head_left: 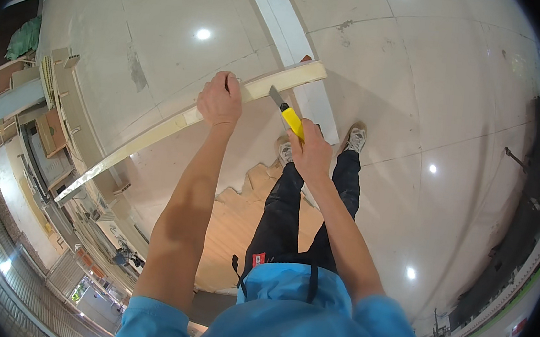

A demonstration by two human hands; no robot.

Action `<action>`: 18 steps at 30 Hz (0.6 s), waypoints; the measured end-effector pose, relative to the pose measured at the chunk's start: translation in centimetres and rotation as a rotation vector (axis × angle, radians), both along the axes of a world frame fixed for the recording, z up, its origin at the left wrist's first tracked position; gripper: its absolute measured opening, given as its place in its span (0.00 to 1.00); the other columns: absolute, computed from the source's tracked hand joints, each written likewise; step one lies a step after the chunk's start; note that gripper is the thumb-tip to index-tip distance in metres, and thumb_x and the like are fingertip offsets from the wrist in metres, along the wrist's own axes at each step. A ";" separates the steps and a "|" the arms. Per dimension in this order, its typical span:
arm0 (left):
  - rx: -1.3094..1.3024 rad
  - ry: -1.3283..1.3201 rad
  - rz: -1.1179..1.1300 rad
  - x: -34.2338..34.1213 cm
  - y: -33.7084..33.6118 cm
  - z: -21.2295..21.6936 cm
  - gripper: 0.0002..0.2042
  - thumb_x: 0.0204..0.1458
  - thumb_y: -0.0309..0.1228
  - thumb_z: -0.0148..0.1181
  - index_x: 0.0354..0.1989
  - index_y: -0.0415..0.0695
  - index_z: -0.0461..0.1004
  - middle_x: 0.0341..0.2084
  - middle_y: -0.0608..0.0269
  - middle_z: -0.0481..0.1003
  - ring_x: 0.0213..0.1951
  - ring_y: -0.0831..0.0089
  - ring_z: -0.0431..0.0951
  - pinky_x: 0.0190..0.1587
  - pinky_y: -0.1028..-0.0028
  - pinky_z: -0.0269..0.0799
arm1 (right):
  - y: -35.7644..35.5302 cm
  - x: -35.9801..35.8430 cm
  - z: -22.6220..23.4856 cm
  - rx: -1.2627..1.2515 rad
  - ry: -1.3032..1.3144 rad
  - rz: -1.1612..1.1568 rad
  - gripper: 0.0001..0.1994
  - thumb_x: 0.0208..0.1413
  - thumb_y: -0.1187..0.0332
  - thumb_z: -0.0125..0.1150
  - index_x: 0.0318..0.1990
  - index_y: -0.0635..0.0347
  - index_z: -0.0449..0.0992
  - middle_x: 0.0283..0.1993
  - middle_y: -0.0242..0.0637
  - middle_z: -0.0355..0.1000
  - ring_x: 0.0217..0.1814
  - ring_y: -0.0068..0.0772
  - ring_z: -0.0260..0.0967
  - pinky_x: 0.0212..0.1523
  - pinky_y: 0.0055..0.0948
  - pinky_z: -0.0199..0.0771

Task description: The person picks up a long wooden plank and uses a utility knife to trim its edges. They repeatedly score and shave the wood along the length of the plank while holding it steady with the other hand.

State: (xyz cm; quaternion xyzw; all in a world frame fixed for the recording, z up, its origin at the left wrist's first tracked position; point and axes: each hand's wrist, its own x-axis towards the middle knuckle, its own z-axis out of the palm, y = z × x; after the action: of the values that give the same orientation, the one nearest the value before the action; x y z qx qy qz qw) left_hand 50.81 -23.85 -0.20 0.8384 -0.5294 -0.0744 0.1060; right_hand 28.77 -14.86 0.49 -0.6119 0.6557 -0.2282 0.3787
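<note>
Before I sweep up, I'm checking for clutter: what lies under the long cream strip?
Under the strip, a white board crosses near the right end, and a reddish-brown piece peeks past the far edge. Anything fully covered there cannot be seen.

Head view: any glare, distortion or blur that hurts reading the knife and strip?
Head view: ceiling-light reflections glare off the floor, clear of the blade; head view: fisheye bends edges toward a black rim; head view: yellow utility knife and pale strip look readable, no obvious motion blur; head view: soft shadow right of the strip's end.
</note>
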 end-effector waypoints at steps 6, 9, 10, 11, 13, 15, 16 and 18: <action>-0.013 0.031 -0.007 0.1 0.0 -0.1 0.16 0.68 0.45 0.49 0.43 0.53 0.85 0.32 0.59 0.84 0.39 0.54 0.83 0.44 0.56 0.76 | 0.2 1.3 -0.9 -0.034 -0.012 0.133 0.17 0.68 0.56 0.64 0.53 0.58 0.73 0.39 0.43 0.75 0.33 0.50 0.79 0.31 0.46 0.79; -0.034 0.072 0.001 0.2 0.0 -0.3 0.14 0.67 0.44 0.52 0.43 0.55 0.84 0.32 0.56 0.83 0.37 0.51 0.82 0.43 0.53 0.75 | 0.3 2.0 -0.7 -0.044 0.021 0.109 0.16 0.69 0.56 0.64 0.53 0.57 0.72 0.38 0.43 0.75 0.32 0.50 0.79 0.30 0.46 0.79; -0.044 0.094 -0.001 0.3 0.1 -0.4 0.12 0.67 0.43 0.54 0.43 0.56 0.84 0.32 0.54 0.82 0.37 0.50 0.82 0.43 0.52 0.75 | 0.4 2.1 -0.7 -0.035 0.014 0.104 0.16 0.69 0.56 0.63 0.52 0.57 0.72 0.38 0.43 0.75 0.32 0.51 0.79 0.29 0.46 0.79; -0.021 0.063 0.004 0.3 0.1 -0.4 0.13 0.68 0.43 0.52 0.43 0.55 0.84 0.31 0.58 0.83 0.37 0.53 0.82 0.43 0.54 0.75 | 0.4 2.1 -0.6 -0.036 0.017 0.082 0.16 0.69 0.56 0.63 0.52 0.57 0.72 0.37 0.43 0.75 0.32 0.51 0.79 0.29 0.47 0.79; 0.031 0.000 0.010 0.3 0.2 -0.5 0.16 0.69 0.44 0.48 0.42 0.54 0.84 0.30 0.64 0.84 0.37 0.58 0.83 0.43 0.58 0.75 | 0.4 1.8 -0.6 0.004 0.037 0.040 0.15 0.68 0.57 0.64 0.52 0.58 0.72 0.38 0.44 0.75 0.33 0.52 0.79 0.30 0.47 0.79; -0.009 -0.003 0.009 0.3 0.3 -0.6 0.16 0.69 0.44 0.48 0.42 0.54 0.84 0.29 0.65 0.84 0.37 0.59 0.83 0.43 0.59 0.75 | 0.3 1.2 -0.6 0.075 0.074 -0.002 0.15 0.67 0.60 0.66 0.53 0.59 0.74 0.40 0.45 0.78 0.36 0.54 0.79 0.33 0.46 0.79; -0.019 -0.006 0.008 0.3 0.4 -0.6 0.16 0.69 0.44 0.48 0.42 0.54 0.84 0.29 0.65 0.84 0.36 0.59 0.83 0.43 0.59 0.74 | 0.2 0.9 -0.6 0.052 0.055 -0.002 0.15 0.67 0.59 0.66 0.53 0.59 0.74 0.40 0.45 0.78 0.36 0.54 0.79 0.33 0.47 0.79; -0.010 0.004 0.008 0.4 0.4 -0.8 0.16 0.69 0.44 0.48 0.42 0.54 0.84 0.29 0.66 0.84 0.36 0.59 0.83 0.43 0.59 0.74 | -0.1 0.4 -0.6 -0.017 0.018 -0.006 0.15 0.67 0.59 0.65 0.53 0.58 0.74 0.40 0.45 0.78 0.36 0.54 0.79 0.32 0.47 0.79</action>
State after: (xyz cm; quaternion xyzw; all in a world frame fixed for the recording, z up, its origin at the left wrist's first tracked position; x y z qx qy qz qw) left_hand 51.16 -23.48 -0.97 0.8399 -0.5261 -0.0729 0.1117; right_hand 29.20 -14.92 -0.12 -0.6155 0.6589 -0.2293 0.3667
